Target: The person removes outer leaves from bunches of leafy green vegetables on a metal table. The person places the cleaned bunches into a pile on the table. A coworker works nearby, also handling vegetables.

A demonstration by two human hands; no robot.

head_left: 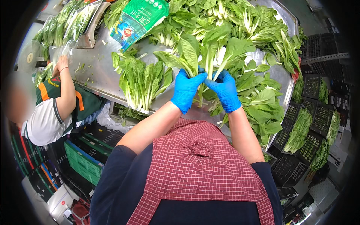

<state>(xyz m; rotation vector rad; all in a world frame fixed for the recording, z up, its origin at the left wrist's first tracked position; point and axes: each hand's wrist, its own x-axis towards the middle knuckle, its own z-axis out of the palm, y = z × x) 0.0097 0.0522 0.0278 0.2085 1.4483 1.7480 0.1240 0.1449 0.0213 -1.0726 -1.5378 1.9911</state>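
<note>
Both my hands wear blue gloves and meet over the near part of a metal table (92,67). My left hand (188,87) grips the stems of a few leafy green stalks (189,53) fanning away from me. In my right hand (223,90) is a pale-stemmed leafy green stalk (229,57), pinched near its base. Left of my hands lies a row of trimmed leafy greens (143,83), stem ends towards the table edge. A loose heap of leafy greens (260,98) sits beside my right hand. Part of the held stems is hidden by my fingers.
A large pile of greens (219,14) covers the table's far side, with a green printed plastic bag (140,21) at its left. On the left a co-worker's hand (62,63) touches clear packaging near bagged greens (80,24). Black crates (310,112) stand right; a green crate (83,161) lower left.
</note>
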